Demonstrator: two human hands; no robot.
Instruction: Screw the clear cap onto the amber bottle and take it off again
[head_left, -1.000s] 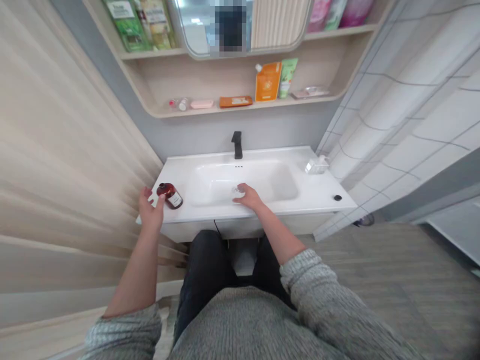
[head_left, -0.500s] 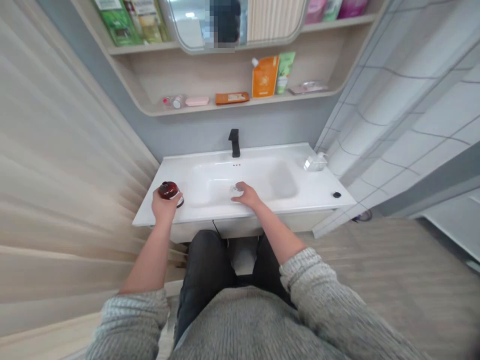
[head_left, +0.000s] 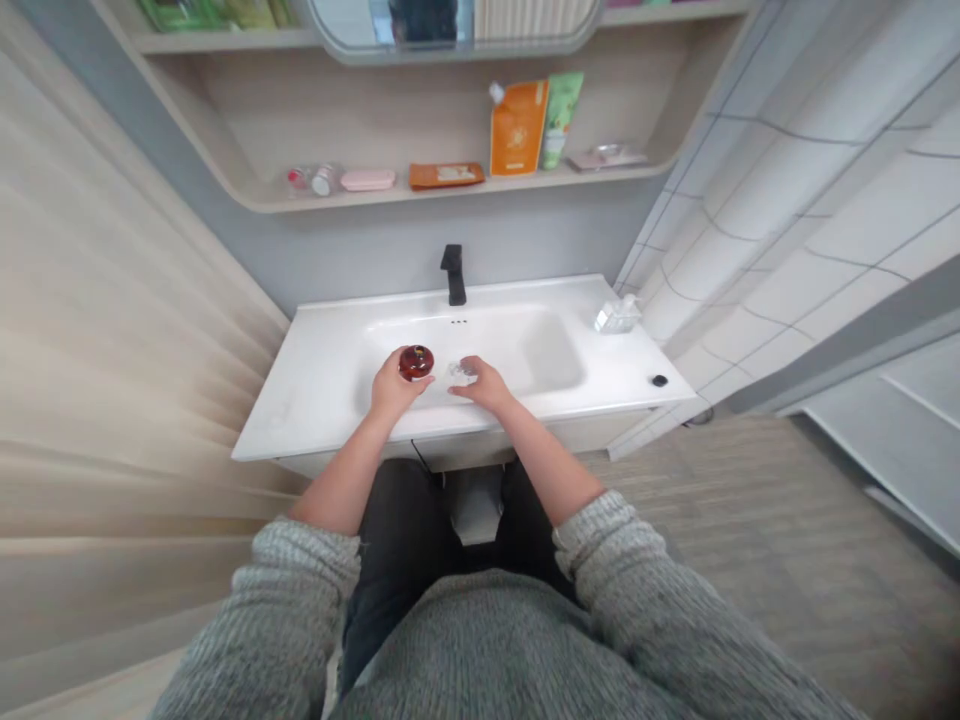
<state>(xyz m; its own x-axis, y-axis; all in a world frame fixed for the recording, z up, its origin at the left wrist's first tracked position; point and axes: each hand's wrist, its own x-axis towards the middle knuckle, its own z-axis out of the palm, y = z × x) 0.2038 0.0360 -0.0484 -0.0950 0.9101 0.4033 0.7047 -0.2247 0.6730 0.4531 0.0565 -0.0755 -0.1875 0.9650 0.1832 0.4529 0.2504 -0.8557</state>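
Note:
My left hand [head_left: 391, 390] is wrapped round a round, glossy dark red bottle [head_left: 417, 364], seen from above, over the left part of the sink [head_left: 555, 350]. Close by on the right, my right hand [head_left: 486, 384] grips a small clear, glass-like object [head_left: 460, 374] between thumb and fingers. A narrow gap separates the two things. Its exact kind I cannot make out, since the fingers cover part of it.
Behind the sink stands a black faucet [head_left: 454, 276]. A clear pump bottle [head_left: 617, 314] and a small black cap [head_left: 659, 380] are on the right of the counter. Above, a shelf [head_left: 277, 203] holds an orange pouch [head_left: 519, 128], a green tube [head_left: 560, 118] and several small items.
My left hand has lifted the dark red bottle from the counter's left side and brought it right, over the sink, beside my right hand. My right hand keeps its hold. The view has tilted down slightly.

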